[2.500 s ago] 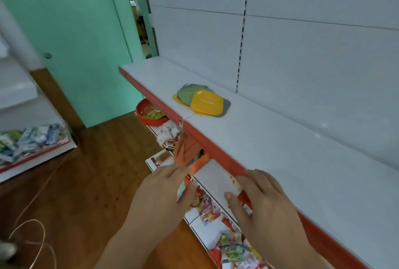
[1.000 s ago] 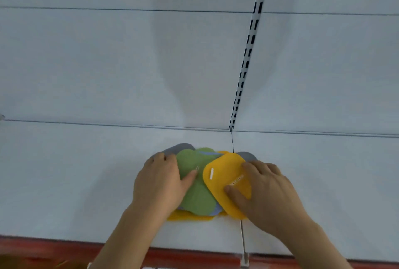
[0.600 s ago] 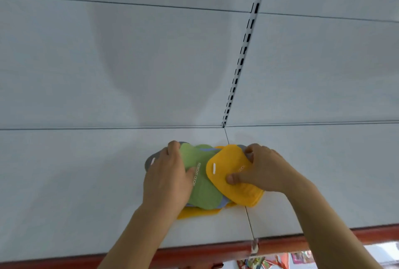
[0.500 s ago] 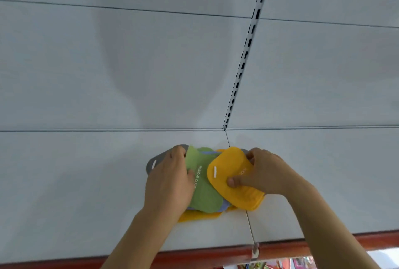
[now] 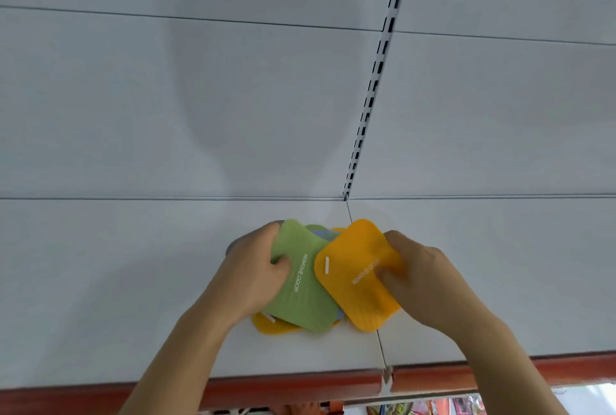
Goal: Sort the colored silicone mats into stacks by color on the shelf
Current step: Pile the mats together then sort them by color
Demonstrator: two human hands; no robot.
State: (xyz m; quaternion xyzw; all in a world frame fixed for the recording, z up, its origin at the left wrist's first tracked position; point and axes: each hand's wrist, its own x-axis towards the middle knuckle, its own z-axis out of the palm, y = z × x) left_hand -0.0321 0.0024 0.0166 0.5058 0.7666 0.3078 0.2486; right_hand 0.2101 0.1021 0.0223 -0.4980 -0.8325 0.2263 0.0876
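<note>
1. Low in the middle of the frame, on the white shelf (image 5: 133, 298), the mixed pile of silicone mats is being pulled apart: the green mat (image 5: 301, 288) has been peeled up off the pile at its upper edge, where half a second ago it lay flat, and the top yellow mat (image 5: 353, 276) has been lifted clear toward the right.
2. That suggests sorting has only begun; no single-colour stack exists yet, and both lifted mats still overlap above the pile.
3. Under them a second yellow mat (image 5: 276, 326) lies flat on the shelf, with a blue sliver and what may be a grey one at the left, mostly hidden.
4. The left hand (image 5: 253, 276) is closed on the green mat, thumb on its face and fingers curled behind its left edge, forearm rising from the lower left.
5. The right hand (image 5: 423, 281) pinches the top yellow mat, thumb pressed on its face, fingers behind, wrist angled in from the lower right.
</note>
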